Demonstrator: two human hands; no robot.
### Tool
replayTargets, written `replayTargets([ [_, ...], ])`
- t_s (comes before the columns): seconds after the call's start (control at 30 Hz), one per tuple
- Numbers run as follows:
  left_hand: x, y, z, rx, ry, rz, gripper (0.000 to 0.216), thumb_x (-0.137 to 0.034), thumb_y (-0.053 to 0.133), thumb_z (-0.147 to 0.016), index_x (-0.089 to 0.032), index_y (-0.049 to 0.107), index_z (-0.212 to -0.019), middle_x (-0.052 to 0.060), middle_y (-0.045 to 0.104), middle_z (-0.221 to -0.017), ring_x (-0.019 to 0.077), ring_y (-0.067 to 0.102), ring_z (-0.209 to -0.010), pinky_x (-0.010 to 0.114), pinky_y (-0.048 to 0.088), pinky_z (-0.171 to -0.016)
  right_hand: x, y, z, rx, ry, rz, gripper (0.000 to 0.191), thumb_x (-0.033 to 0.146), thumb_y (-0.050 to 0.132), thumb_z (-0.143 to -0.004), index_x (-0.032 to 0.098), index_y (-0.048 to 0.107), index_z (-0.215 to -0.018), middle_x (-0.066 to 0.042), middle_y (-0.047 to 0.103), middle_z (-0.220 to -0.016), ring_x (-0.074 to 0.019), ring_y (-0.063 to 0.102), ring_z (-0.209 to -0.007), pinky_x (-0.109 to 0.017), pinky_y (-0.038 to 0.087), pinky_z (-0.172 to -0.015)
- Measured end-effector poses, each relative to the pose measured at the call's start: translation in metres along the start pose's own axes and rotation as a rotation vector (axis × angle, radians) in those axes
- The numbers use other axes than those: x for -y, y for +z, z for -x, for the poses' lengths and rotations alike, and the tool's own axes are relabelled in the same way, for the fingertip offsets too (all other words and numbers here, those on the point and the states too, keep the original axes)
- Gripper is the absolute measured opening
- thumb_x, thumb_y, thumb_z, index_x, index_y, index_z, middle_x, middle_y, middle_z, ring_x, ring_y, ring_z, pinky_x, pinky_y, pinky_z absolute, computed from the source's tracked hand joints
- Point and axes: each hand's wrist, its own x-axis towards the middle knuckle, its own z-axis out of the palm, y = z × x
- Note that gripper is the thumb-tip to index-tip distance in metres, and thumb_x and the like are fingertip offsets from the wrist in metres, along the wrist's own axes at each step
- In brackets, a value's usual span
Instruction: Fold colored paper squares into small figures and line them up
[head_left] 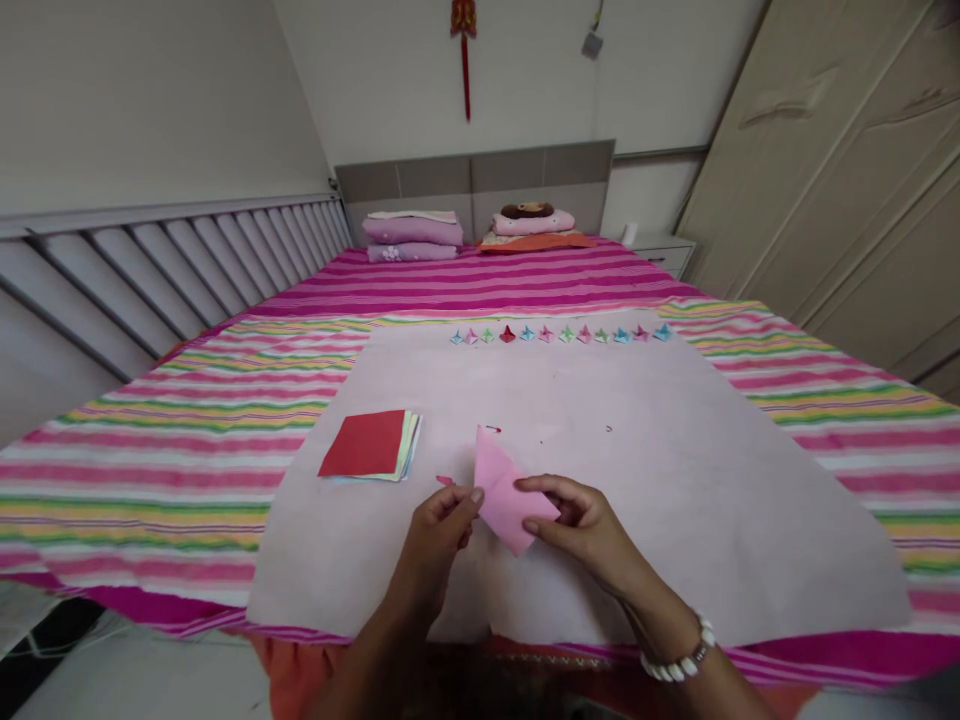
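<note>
A sheet of pink origami paper (501,492), with a crease across it, is held up between both hands over the pale mat. My left hand (442,525) pinches its left edge between thumb and fingertips. On the other side, my right hand (577,520) grips the right corner, thumb below and fingers above. A bracelet of white beads circles the right wrist. Left of the hands lies a stack of coloured paper squares (367,444), red on top. A small pink scrap (445,481) rests by the left hand, and a small red pin-like object (493,429) lies just beyond the paper.
A row of small folded paper pieces (527,333) in several colours lines the far edge of the pale mat (675,480). The mat covers a striped bedspread (165,440). Folded bedding (412,232) stands by the headboard. A railing (225,260) runs along the left.
</note>
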Motion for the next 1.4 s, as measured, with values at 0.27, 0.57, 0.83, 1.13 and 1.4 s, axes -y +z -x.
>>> replayTargets([
  [0.27,-0.004,0.000,0.002,0.092,-0.185,0.036,0.029,-0.043,0.064,-0.078,-0.016,0.054,-0.078,-0.001,0.064,-0.061,0.0048,0.049,-0.040,0.016,0.029,-0.042,0.007,0.003,0.002,-0.060,-0.113,0.255,0.038,0.018,0.070,-0.072,0.025,0.068,-0.110,-0.006,0.069,-0.115,-0.0239,0.061,-0.108,-0.042,0.047,-0.097],
  [0.57,-0.008,0.003,0.005,0.043,-0.282,0.160,0.023,-0.036,0.065,-0.080,-0.016,0.054,-0.083,0.007,0.074,-0.086,0.0117,0.069,-0.065,0.017,0.046,-0.053,0.003,0.006,0.001,-0.176,0.080,0.001,0.044,0.026,0.075,-0.068,0.022,0.066,-0.111,-0.003,0.070,-0.088,-0.0105,0.060,-0.050,-0.024,0.050,-0.048],
  [0.83,-0.004,0.004,0.007,0.033,-0.193,0.189,0.024,-0.034,0.073,-0.073,-0.013,0.062,-0.076,0.009,0.073,-0.080,0.0167,0.070,-0.074,0.023,0.053,-0.064,0.003,0.012,0.000,-0.191,0.127,-0.158,0.028,0.031,0.082,-0.061,0.018,0.068,-0.080,-0.001,0.069,-0.070,-0.0149,0.063,-0.065,-0.027,0.050,-0.064],
  [1.13,0.004,0.006,0.009,0.057,0.001,0.116,0.021,-0.032,0.078,-0.065,-0.014,0.069,-0.068,0.003,0.072,-0.066,0.0152,0.068,-0.070,0.027,0.054,-0.073,0.000,0.010,0.001,-0.251,-0.053,-0.045,0.019,0.025,0.079,-0.067,0.018,0.061,-0.065,0.001,0.057,-0.074,-0.0098,0.048,-0.062,-0.021,0.039,-0.054],
  [1.4,0.004,0.003,0.013,-0.030,0.240,-0.123,0.013,-0.025,0.078,-0.063,-0.017,0.069,-0.062,0.004,0.072,-0.062,0.0189,0.065,-0.063,0.028,0.051,-0.061,0.016,0.015,0.007,-0.188,-0.081,-0.137,0.046,0.023,0.076,-0.069,0.026,0.059,-0.111,-0.005,0.062,-0.099,-0.0179,0.061,-0.087,-0.026,0.051,-0.069],
])
